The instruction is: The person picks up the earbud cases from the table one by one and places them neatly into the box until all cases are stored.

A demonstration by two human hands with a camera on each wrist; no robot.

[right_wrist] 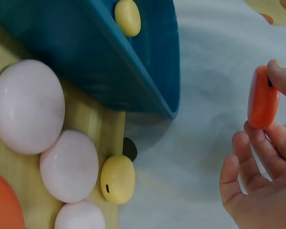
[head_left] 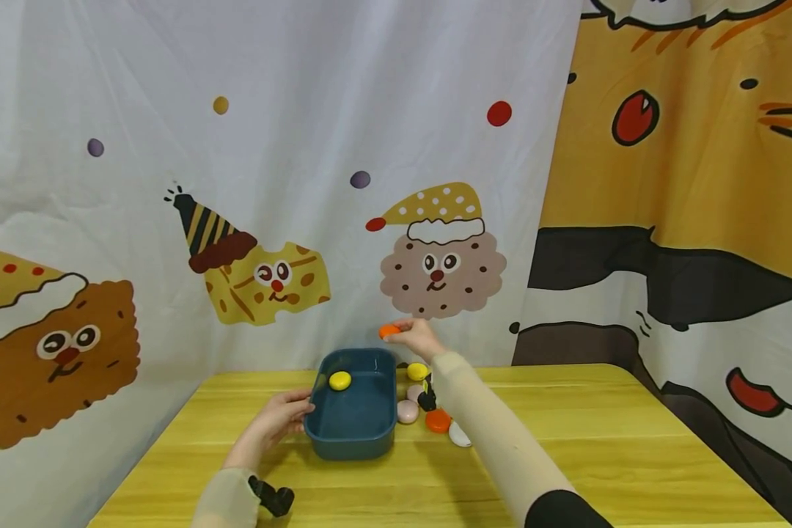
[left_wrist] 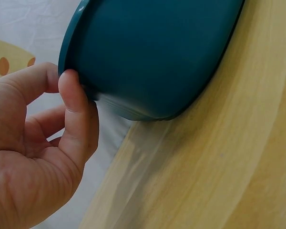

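Note:
Between thumb and fingers my right hand (head_left: 420,339) pinches a smooth, flattened orange pebble-shaped piece (right_wrist: 263,98); a small dark mark shows beside the thumb. It is raised above the far right corner of a deep blue-green tub (head_left: 350,449). My left hand (head_left: 282,419) holds the tub's left rim, fingertips close together at the edge in the left wrist view. Inside the tub lies one yellow rounded piece (head_left: 339,380).
Right of the tub lie another yellow piece (right_wrist: 117,180), pale pink pieces (head_left: 407,411), an orange piece (head_left: 438,421) and a white one (head_left: 460,435). A small dark round thing (right_wrist: 129,149) sits near the far edge of the wooden table (head_left: 607,440). A printed curtain (head_left: 290,147) hangs behind.

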